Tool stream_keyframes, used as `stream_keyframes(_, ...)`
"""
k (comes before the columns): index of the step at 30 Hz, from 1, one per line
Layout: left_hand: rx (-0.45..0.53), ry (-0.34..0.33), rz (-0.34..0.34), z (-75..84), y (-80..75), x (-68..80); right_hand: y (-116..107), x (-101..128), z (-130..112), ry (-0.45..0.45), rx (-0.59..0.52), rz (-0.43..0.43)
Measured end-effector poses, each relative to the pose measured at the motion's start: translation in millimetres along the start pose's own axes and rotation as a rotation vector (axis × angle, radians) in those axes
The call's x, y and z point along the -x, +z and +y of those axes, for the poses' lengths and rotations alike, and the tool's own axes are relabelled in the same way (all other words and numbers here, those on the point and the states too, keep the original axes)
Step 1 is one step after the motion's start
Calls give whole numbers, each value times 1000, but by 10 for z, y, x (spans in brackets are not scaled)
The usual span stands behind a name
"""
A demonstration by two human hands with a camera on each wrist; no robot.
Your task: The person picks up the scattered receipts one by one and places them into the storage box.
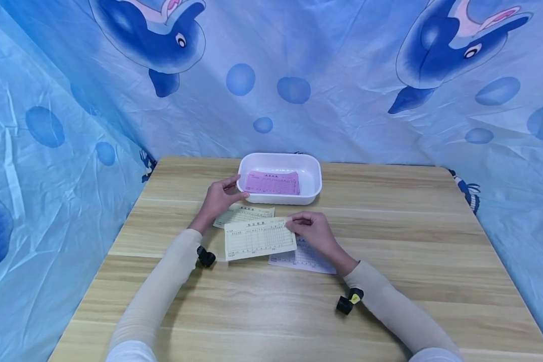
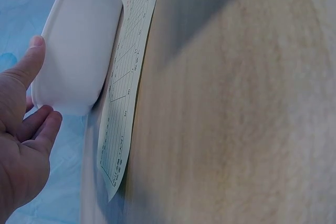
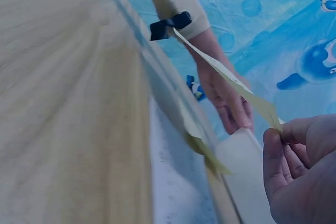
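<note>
My left hand (image 1: 223, 196) holds the left end of a white plastic tray (image 1: 280, 199), thumb along the near rim and fingers at the left side. Pink printed slips (image 1: 272, 183) lie in the tray, stacked toward its left. Between thumb and fingers, my right hand (image 1: 315, 230) pinches the right edge of a pale yellow printed slip (image 1: 259, 240). In the right wrist view this slip (image 3: 231, 81) is raised above the table. Behind it, another yellow slip (image 1: 237, 214) lies near the tray. A whitish-lilac slip (image 1: 305, 256) lies partly under my right hand.
The wood-grain table (image 1: 416, 226) reaches back to a blue curtain (image 1: 339, 120) printed with dolphins. Dark camera mounts sit on both wrists, the left mount (image 1: 205, 257) and the right mount (image 1: 347, 303). The table's far edge runs right behind the tray.
</note>
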State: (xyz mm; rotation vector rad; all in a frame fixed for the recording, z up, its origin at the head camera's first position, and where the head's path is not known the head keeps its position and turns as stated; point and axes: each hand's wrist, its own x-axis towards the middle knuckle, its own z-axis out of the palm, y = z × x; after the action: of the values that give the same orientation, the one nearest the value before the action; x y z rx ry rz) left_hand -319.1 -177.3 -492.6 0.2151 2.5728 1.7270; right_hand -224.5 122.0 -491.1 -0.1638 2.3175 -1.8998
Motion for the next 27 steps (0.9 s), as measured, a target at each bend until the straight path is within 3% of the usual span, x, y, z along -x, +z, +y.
stream_keyframes(5, 0, -1, -6, 5, 1, 1, -75, -10, -125, 26, -51, 16)
stream_keyframes(17, 38, 35, -32, -15, 6, 23, -219, -133, -421, -67, -27, 55)
stream_keyframes(21, -28, 78, -12, -19, 9, 6, -266, -217, -522, -70, -18, 88)
stream_keyframes(27, -119, 87, 62, -30, 34, -8, -342, -380, -641, -73, -17, 136)
